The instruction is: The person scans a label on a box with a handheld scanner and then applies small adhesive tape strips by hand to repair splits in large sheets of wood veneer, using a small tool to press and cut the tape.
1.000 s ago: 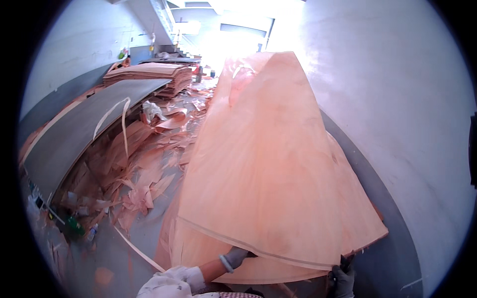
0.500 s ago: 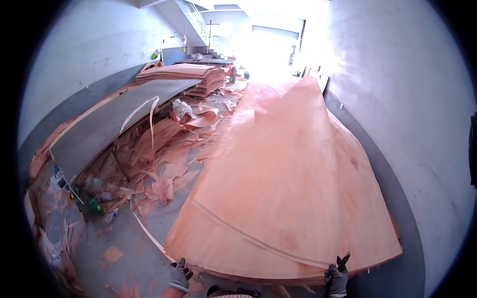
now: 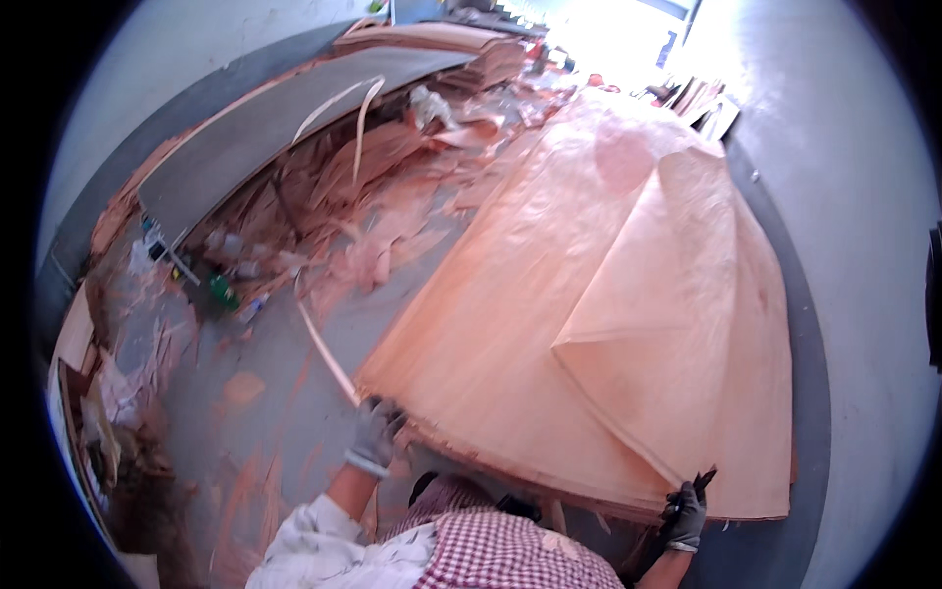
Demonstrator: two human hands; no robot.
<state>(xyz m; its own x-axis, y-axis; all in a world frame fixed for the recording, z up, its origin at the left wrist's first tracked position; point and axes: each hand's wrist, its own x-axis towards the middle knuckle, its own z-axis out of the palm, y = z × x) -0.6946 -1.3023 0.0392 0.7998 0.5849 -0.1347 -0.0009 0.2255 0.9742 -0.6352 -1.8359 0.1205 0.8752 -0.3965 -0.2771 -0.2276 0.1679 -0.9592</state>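
Observation:
A broad stack of thin orange-pink wood veneer sheets [image 3: 491,363] fans out before me. My left hand [image 3: 376,432], in a grey glove, is at the stack's near left corner; motion blur hides what its fingers do. At the near right edge, my gloved right hand [image 3: 685,512] is closed on the edge of the top veneer sheet [image 3: 638,294]. This sheet is partly folded over, its fold edge running slantwise to my right hand. A black pointed thing [image 3: 704,481] sticks up from that hand; its kind is unclear.
A long dark grey board [image 3: 265,137] lies on the left, over torn veneer scraps [image 3: 363,250]. Behind it is another veneer stack [image 3: 491,64]. A pale strip [image 3: 326,353] reaches toward my left hand. A green bottle [image 3: 224,293] lies on the floor. A wall [image 3: 844,196] runs along the right.
The view has tipped down and shifted. The top sheet, lying broad and nearly flat before, is now folded over toward the right. Both hands remain near the stack's near edge.

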